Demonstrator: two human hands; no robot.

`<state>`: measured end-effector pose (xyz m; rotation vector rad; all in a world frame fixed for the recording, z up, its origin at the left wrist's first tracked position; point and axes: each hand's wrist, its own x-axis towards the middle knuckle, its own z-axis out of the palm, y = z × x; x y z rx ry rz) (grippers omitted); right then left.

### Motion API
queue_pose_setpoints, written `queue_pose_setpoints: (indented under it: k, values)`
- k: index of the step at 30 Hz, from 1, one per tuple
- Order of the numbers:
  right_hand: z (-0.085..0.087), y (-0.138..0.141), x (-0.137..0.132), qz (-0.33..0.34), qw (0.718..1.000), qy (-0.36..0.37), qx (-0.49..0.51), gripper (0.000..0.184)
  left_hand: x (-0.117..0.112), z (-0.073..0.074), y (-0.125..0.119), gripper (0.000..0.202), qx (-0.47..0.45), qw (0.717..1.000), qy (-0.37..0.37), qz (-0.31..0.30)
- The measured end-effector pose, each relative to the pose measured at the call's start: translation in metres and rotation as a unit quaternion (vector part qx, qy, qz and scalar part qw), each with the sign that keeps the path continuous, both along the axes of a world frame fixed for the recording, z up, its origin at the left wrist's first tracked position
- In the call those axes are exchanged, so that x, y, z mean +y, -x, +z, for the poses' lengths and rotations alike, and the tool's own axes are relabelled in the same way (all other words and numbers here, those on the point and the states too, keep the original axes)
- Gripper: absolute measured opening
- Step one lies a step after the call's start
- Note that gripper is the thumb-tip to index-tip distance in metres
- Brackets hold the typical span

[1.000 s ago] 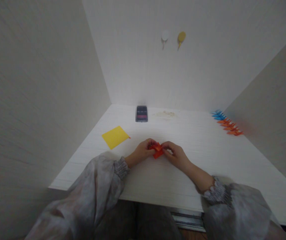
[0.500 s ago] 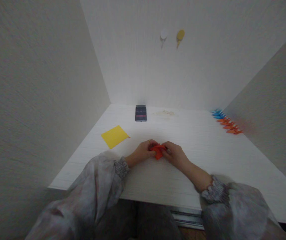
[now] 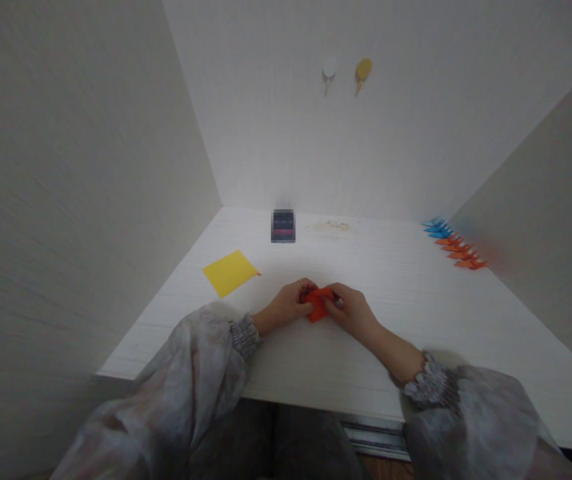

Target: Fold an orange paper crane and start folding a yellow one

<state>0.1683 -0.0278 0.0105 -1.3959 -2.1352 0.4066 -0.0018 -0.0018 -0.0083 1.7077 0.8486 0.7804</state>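
Note:
A small folded piece of orange-red paper (image 3: 318, 305) lies low over the white table (image 3: 416, 320), pinched from both sides. My left hand (image 3: 287, 305) grips its left edge with curled fingers. My right hand (image 3: 350, 309) pinches its right edge, thumb and forefinger pressed on the fold. Both hands meet over the paper near the middle of the table, and part of the paper is hidden under the fingers.
A yellow paper sheet (image 3: 230, 272) lies to the left, with an orange edge showing under it. A small dark box (image 3: 283, 226) stands at the back. A row of folded blue (image 3: 436, 229) and orange (image 3: 463, 255) paper figures lines the right wall. Two round hooks (image 3: 347, 71) hang on the back wall.
The hands have drawn closer together on the orange-red paper, which looks more tightly folded and flatter than a second ago. Nothing else on the table has moved.

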Motion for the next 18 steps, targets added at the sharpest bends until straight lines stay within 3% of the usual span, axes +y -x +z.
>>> queue_pose_setpoints:
  k: [18]
  values:
    - [-0.0014,0.0005,0.0015,-0.002,1.0,0.007,-0.012,0.011,-0.0047,0.006,-0.0026,0.029,0.056,0.996,-0.068,0.003]
